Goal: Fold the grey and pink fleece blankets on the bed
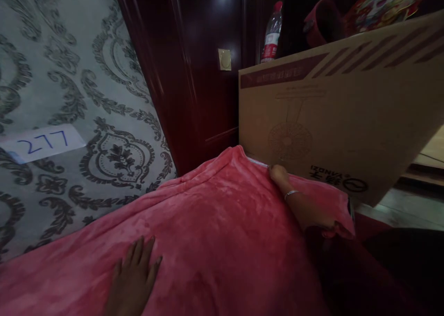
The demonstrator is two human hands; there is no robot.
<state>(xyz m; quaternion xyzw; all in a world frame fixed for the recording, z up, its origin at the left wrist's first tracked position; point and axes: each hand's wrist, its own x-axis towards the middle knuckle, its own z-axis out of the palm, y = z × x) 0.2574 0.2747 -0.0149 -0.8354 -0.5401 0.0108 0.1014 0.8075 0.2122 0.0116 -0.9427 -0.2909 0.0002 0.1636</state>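
Pink blanket (208,223) spread between wall (69,82) and carton (354,108). Left hand (133,272) flat on it, fingers spread, grip released. Right hand (279,175) at far edge, near carton, grip clenched on blanket. Bottle (272,38) shows above carton's top edge.

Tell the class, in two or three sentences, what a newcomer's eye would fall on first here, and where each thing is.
The bright pink blanket filling the foreground likely catches the eye first, with the left hand spread on it and the right hand at its edge. Next come the big cardboard box at right and the "277" paper on the patterned wallpaper at left.
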